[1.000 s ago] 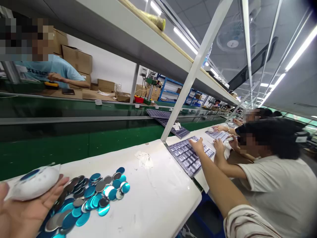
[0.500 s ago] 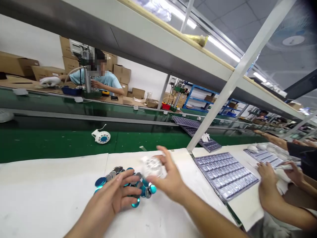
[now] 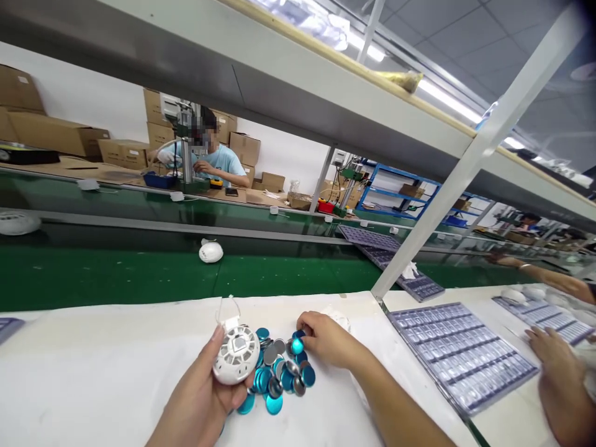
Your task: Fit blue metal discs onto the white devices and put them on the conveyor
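The round white plastic housing with vent slots and a looped cord (image 3: 236, 359) has passed from the right hand (image 3: 328, 340) to the left hand (image 3: 202, 388), cradled between thumb and half-curled fingers. That seems to free the right, fingers bent, for the heap of shiny blue and silver discs (image 3: 274, 405); whether it pinches one, I can't tell. Under both lies a white-covered table (image 3: 93, 379). Beyond, a white oval unit (image 3: 211, 251) sits on the green conveyor belt (image 3: 139, 279); across it, a person in a light-blue shirt (image 3: 228, 162) works.
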`<state>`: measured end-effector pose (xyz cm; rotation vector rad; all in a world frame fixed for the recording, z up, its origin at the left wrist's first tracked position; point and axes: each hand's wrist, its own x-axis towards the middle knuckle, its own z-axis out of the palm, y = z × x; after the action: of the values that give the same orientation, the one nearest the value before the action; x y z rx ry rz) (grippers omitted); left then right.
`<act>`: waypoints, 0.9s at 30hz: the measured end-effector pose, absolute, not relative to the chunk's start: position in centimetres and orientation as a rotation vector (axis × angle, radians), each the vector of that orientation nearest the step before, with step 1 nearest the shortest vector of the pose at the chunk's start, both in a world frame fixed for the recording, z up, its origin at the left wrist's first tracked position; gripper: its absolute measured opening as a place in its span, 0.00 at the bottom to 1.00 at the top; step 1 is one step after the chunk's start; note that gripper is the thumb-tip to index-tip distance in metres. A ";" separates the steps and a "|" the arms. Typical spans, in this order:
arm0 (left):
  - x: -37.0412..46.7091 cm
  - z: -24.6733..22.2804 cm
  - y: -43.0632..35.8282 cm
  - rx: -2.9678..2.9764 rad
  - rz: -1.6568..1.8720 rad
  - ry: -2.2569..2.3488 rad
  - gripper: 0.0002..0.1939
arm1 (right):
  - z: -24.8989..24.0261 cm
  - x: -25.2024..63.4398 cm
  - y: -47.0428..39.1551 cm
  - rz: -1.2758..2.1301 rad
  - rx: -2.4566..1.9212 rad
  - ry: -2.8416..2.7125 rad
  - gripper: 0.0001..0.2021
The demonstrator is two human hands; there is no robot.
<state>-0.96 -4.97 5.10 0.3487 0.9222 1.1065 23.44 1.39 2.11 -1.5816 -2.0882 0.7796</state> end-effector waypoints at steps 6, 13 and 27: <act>-0.6 4.5 -5.2 0.478 1.103 0.920 0.25 | 2.7 23.6 1.1 0.859 -1.662 -2.082 0.07; -0.1 4.4 -5.9 0.706 1.115 0.968 0.25 | 5.7 20.9 -3.1 1.341 -1.160 -1.719 0.08; 0.4 4.5 -6.7 0.895 1.056 1.040 0.32 | 5.1 16.6 -5.7 1.098 -1.150 -1.700 0.02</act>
<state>0.39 -6.74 4.54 0.8950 1.0403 1.0558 16.58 -5.73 5.12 -1.1499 -1.6998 1.0981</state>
